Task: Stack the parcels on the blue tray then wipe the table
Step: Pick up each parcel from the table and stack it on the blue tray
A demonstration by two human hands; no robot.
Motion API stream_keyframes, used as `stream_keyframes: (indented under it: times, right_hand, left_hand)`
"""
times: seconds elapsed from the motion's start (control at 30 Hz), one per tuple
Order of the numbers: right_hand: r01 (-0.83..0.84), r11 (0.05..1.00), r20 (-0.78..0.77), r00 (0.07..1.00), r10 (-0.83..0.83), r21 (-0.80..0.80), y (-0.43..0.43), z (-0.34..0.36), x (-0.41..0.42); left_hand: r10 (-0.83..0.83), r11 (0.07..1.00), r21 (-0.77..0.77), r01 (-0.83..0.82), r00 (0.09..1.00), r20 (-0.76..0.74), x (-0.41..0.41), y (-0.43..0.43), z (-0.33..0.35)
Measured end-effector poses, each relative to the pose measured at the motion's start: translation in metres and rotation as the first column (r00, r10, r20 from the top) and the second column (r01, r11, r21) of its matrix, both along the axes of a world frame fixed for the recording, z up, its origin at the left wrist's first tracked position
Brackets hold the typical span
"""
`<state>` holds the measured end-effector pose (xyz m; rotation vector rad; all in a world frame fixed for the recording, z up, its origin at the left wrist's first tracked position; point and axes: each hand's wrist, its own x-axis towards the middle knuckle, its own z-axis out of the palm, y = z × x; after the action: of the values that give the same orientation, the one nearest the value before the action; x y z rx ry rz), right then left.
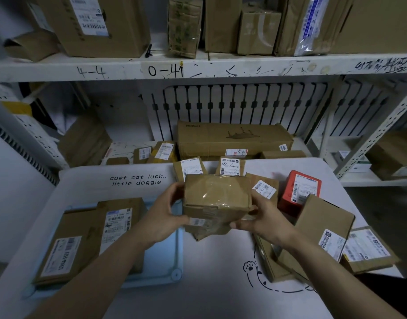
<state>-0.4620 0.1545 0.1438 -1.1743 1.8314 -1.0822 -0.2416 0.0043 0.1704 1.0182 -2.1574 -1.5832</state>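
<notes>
1. I see both hands up over the middle of the counter, gripping one brown taped parcel between them.
2. The left hand is curled round the parcel's left side, with the thumb at the near bottom edge.
3. The right hand clasps the right side, its thumb also on the near bottom edge.
4. This held parcel sits just right of the blue tray, at about the tray's right rim.
5. More brown cardboard shows right under the held parcel; I cannot tell whether it is a separate parcel.
6. Two flat labelled parcels already lie on the tray: one at the near left and one beside it, further back. My left forearm crosses over the second one's near end.
7. To the right on the counter I see a red parcel, a tilted brown box leaning on others, and a flat labelled parcel at the far right edge.
8. Behind the held parcel stand two small labelled boxes.
9. A long carton lies on the shelf beyond the counter.
10. The counter's white cover bears printed words and a cartoon drawing.
</notes>
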Motion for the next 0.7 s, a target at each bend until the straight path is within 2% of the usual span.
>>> stream_keyframes:
  times: [0.23,0.37,0.53,0.6,0.7]
  right_hand:
    - [-0.048,0.996,0.001,0.999,0.048,0.074,0.003,-0.001,0.002]
    - [-0.053,0.998,0.009,0.999,0.053,0.046,0.005,0.003,0.006]
    - [0.011,1.0,-0.01,1.0,-0.011,-0.019,0.004,0.01,0.011]
    - [0.039,0.998,-0.089,0.995,-0.043,-0.045,0.003,0.012,0.012]
    - [0.069,0.996,-0.316,0.945,-0.082,-0.052,0.0,0.01,0.012]
  left_hand:
    - [0.037,0.983,0.179,-0.031,0.999,-0.029,0.001,0.0,-0.004]
    - [0.106,0.974,0.206,-0.099,0.994,-0.027,-0.002,0.004,-0.005]
    - [0.148,0.978,0.158,-0.136,0.987,-0.064,-0.001,0.002,-0.009]
    - [0.158,0.986,0.068,-0.153,0.984,-0.087,-0.001,0.001,-0.007]
    - [0.109,0.983,-0.142,-0.121,0.99,-0.09,-0.003,0.005,-0.002]
